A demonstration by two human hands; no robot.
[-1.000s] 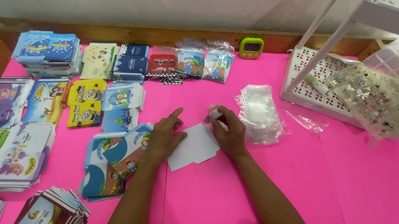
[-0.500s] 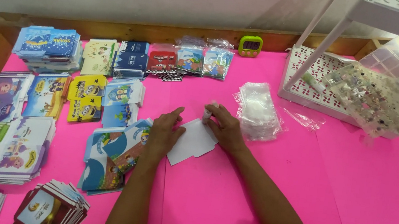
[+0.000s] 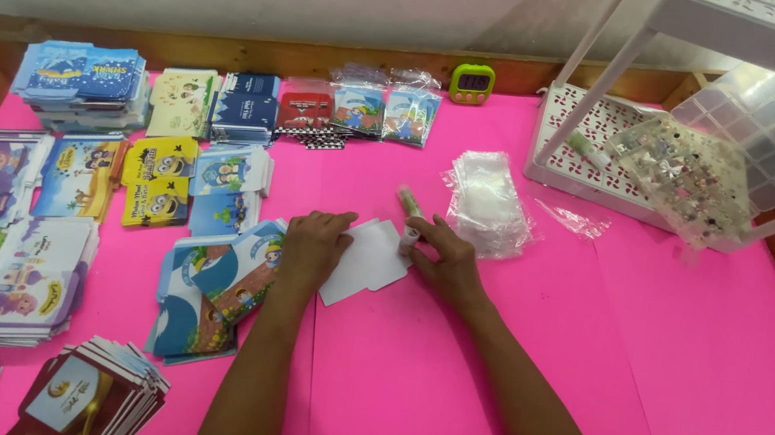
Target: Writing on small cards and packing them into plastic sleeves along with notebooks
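Across the whole bench lies a pink table cover [image 3: 505, 386], edged by a wooden frame. Far right: white perforated rack [image 3: 586, 155] with a clear bag of small trinkets [image 3: 692, 174] leaning on it. Left half: rows of flat printed cartons, blue stack [image 3: 78, 83] at the back corner, yellow ones [image 3: 157, 177] mid-row, red pack [image 3: 306, 103] toward the centre back. Green timer [image 3: 472, 82] against the rear edge. Stack of clear plastic sleeves [image 3: 483, 201] just right of the hands. At centre, white unfolded card blank [image 3: 363, 263] lies flat; left hand [image 3: 312, 249] presses its left edge, fingers spread flat. Right hand [image 3: 442, 261] closed around a small glue stick [image 3: 410, 219], tip touching the blank's right edge.
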